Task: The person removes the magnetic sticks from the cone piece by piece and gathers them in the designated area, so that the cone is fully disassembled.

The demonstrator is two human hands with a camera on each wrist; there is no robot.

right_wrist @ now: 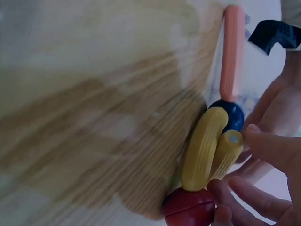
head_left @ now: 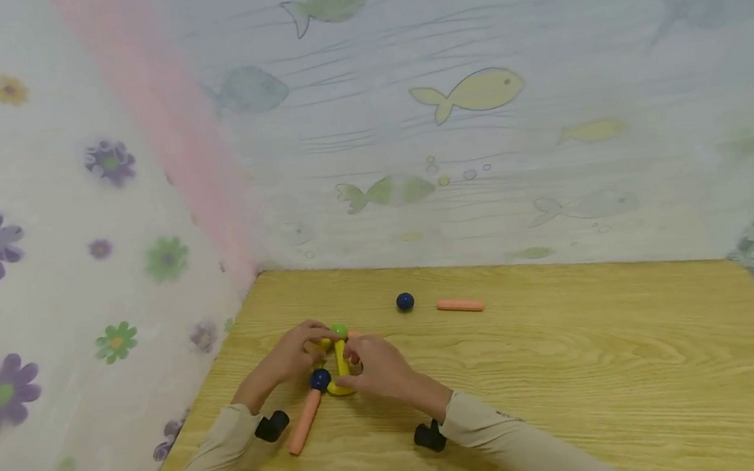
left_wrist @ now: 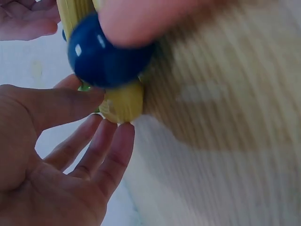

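Magnetic toy sticks and balls form a joined figure under both hands. My left hand point(head_left: 293, 351) pinches a yellow rod point(left_wrist: 124, 103) beside a green ball point(head_left: 339, 332), thumb on one side and fingertips below. My right hand point(head_left: 382, 370) holds a straight yellow stick point(right_wrist: 228, 150) between thumb and fingers. A curved yellow stick point(right_wrist: 202, 150) runs from a dark blue ball point(head_left: 320, 379) to a red ball point(right_wrist: 189, 208), which the right hand hides in the head view. From the blue ball a salmon stick point(head_left: 306, 421) extends toward the near side.
Farther back on the wooden table point(head_left: 597, 366) lie a loose dark blue ball point(head_left: 405, 302) and a salmon stick point(head_left: 460, 305). Walls with printed flowers and fish border the table's left and far edges.
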